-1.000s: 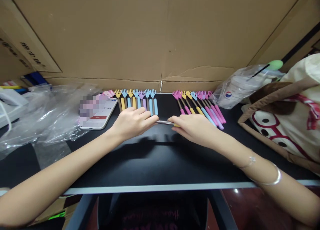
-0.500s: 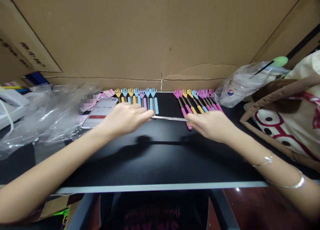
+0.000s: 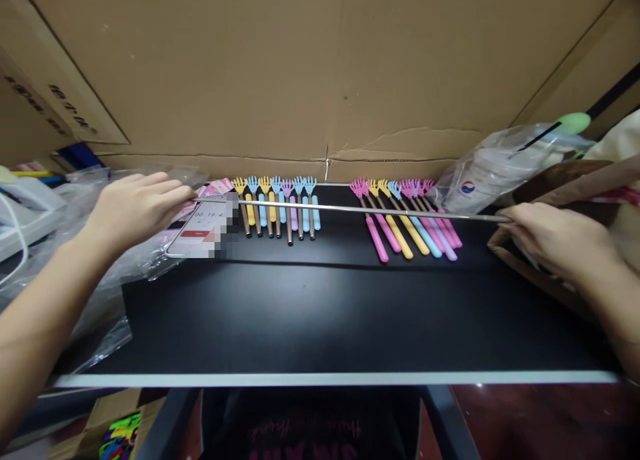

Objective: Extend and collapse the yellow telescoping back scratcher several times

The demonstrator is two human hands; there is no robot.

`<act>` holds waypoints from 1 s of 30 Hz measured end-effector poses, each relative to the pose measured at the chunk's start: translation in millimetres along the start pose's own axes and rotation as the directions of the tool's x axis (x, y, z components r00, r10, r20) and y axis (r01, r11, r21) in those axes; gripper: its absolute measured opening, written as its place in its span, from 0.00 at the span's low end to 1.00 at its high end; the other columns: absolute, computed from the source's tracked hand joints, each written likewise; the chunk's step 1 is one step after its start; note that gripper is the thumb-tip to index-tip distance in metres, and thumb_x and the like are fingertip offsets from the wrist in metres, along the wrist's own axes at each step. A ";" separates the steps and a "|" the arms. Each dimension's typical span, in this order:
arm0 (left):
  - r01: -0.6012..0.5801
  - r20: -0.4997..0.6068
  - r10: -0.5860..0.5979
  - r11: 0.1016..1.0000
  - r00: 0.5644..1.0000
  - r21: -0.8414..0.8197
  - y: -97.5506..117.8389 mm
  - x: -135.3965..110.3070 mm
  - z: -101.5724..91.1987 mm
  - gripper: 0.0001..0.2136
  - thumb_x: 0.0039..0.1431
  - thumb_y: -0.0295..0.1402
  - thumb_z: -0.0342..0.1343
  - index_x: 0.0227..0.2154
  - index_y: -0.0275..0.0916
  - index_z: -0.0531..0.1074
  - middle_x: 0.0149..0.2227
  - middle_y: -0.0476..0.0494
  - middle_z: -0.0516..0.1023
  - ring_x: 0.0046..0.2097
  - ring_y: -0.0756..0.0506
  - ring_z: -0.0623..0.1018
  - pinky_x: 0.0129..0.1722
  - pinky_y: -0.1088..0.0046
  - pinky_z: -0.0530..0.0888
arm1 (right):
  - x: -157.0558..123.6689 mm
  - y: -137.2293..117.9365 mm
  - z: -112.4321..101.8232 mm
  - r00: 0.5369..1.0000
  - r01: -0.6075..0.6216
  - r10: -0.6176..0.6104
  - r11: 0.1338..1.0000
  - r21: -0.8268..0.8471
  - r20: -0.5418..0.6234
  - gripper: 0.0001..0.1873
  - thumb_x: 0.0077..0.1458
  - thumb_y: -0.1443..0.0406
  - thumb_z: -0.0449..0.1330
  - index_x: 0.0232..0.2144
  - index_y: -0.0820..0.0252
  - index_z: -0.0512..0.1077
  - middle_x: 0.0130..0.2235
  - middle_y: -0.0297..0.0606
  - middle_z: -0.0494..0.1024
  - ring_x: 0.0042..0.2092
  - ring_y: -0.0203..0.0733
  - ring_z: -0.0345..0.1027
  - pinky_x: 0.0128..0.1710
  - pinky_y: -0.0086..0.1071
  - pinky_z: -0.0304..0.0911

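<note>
A thin telescopic metal rod is stretched almost level above the black tabletop. Its left end disappears into my left hand, closed round it, while the other end is in the closed fingers of my right hand. Both ends are hidden by the hands. Behind and below the rod lie two rows of back scratchers with small hand-shaped heads. In the left row, bare metal shafts lie with loose coloured grips beside them. Back scratchers of the right row have pink, yellow, blue and purple handles on their shafts.
A phone showing a timer lies left of the rows, near crumpled clear plastic bags. At the right stand a bagged drink cup and a cloth bag. Cardboard walls the back. A box of colourful items sits below.
My hands have moved far apart, left hand to the left and right hand to the right. The metal rod between them now shows much longer.
</note>
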State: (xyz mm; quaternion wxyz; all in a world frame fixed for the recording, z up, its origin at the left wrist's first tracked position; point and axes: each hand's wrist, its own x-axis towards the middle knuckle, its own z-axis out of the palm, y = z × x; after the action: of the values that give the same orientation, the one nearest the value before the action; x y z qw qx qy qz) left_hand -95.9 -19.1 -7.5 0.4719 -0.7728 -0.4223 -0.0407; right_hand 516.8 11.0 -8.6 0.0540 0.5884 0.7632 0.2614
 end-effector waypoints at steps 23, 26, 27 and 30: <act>0.053 0.188 -0.053 0.999 0.981 0.005 -22.5 -7.5 3.2 0.16 0.66 0.37 0.37 0.36 0.41 0.72 0.31 0.49 0.74 0.37 0.50 0.68 0.23 0.78 0.55 | -3.3 -6.0 6.5 0.999 -0.008 0.010 0.999 0.048 -0.036 0.12 0.56 0.59 0.43 0.33 0.56 0.64 0.33 0.40 0.74 0.32 0.43 0.67 0.26 0.30 0.51; 0.020 0.056 -0.016 0.996 0.998 -0.085 -10.9 0.9 10.2 0.13 0.64 0.39 0.41 0.34 0.44 0.71 0.27 0.52 0.73 0.35 0.50 0.68 0.22 0.78 0.55 | -4.2 -20.2 -5.6 0.997 0.074 -0.073 0.996 0.046 -0.022 0.11 0.58 0.59 0.43 0.33 0.56 0.63 0.33 0.40 0.74 0.32 0.41 0.66 0.27 0.30 0.51; -0.002 0.001 0.002 0.994 1.000 -0.106 -3.6 5.5 10.4 0.12 0.63 0.40 0.43 0.34 0.44 0.71 0.27 0.52 0.73 0.34 0.50 0.68 0.22 0.78 0.54 | -3.7 -27.8 -11.6 0.994 0.106 -0.104 0.992 0.060 -0.039 0.11 0.59 0.60 0.43 0.33 0.56 0.63 0.33 0.40 0.74 0.32 0.41 0.66 0.27 0.30 0.51; -0.080 -0.127 0.062 0.986 0.990 -0.144 27.9 26.5 1.3 0.11 0.63 0.39 0.46 0.32 0.45 0.71 0.29 0.52 0.75 0.33 0.51 0.70 0.23 0.77 0.56 | 1.5 -57.4 -31.5 0.977 0.195 -0.186 0.978 0.078 -0.107 0.11 0.59 0.61 0.43 0.32 0.57 0.63 0.31 0.40 0.74 0.30 0.39 0.65 0.25 0.29 0.48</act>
State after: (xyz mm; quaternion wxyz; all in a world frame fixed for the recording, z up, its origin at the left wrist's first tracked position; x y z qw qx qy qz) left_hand -60.1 -7.4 -15.3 0.4392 -0.8165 -0.3605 -0.1025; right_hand 454.1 -7.9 -7.9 0.0150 0.5005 0.8288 0.2498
